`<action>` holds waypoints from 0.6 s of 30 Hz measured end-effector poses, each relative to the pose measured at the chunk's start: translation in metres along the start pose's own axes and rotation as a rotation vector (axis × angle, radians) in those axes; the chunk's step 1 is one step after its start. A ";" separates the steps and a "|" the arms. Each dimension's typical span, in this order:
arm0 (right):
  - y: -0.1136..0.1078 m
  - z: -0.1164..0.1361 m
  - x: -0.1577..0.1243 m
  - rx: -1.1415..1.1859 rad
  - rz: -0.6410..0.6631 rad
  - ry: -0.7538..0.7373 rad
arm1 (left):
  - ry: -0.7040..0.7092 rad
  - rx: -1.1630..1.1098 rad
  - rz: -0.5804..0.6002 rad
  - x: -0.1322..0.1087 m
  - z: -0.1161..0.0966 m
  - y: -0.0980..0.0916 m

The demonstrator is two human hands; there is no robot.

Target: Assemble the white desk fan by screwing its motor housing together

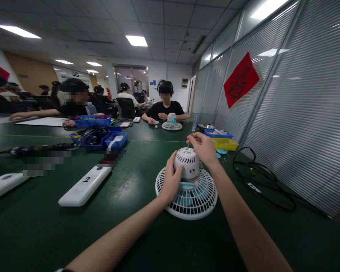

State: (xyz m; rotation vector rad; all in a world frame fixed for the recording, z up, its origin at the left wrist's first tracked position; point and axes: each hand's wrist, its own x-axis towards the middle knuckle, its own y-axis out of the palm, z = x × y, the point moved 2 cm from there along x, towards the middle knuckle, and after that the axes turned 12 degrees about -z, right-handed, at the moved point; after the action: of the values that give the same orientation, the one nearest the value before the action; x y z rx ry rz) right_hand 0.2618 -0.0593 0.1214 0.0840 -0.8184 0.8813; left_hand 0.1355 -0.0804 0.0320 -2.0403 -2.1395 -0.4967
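Observation:
A white fan (191, 166) lies face down on the green table, its round grille (198, 211) below and its motor housing on top. Light blue blades show through the grille bars. My left hand (171, 177) is wrapped around the left side of the housing. Above the housing, my right hand (202, 147) pinches the shaft of a screwdriver (195, 122), whose clear bluish handle sticks up past the fingers. The shaft slants down to the top of the housing. Whether its tip sits in a screw is too small to tell.
A yellow tray (225, 144), a blue tray (219, 133) and a coiled black cable (260, 185) lie to the right. Left are a white power bank (85, 187) marked 2 and blue bins (98, 139) of parts. Across the table, a person (166, 102) sits behind another fan (172, 122).

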 end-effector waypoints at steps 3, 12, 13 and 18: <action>-0.002 0.002 0.000 -0.100 -0.025 -0.053 | 0.008 -0.012 -0.002 0.001 0.001 0.001; 0.000 -0.004 0.000 0.018 -0.053 0.042 | 0.020 -0.020 -0.004 0.000 0.004 0.000; 0.000 -0.004 0.000 0.022 -0.051 0.056 | 0.018 -0.019 -0.003 0.000 0.004 0.000; 0.002 -0.001 -0.001 0.102 -0.032 0.108 | 0.007 -0.012 0.000 0.000 0.002 0.000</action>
State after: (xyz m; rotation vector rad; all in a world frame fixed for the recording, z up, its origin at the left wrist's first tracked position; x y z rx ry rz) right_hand 0.2607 -0.0584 0.1199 0.1370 -0.6698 0.8894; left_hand 0.1357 -0.0798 0.0302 -2.0409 -2.1379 -0.5170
